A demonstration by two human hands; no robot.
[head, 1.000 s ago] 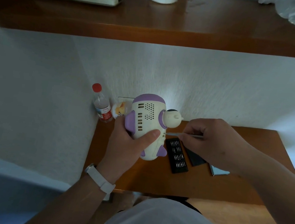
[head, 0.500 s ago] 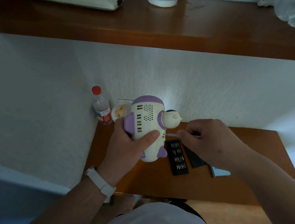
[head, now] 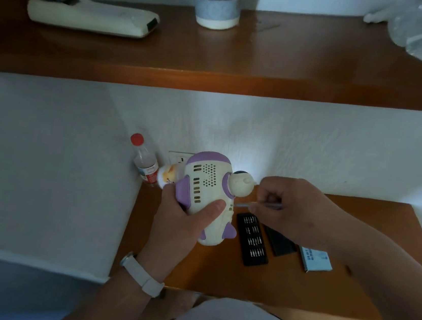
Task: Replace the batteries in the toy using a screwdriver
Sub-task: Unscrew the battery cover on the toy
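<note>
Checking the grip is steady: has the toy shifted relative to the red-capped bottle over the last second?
No. The toy sits just right of the bottle, as before.

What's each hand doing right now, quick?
Left hand: closed around the toy, held above the table.
Right hand: closed on the screwdriver, its tip at the toy's side.
</note>
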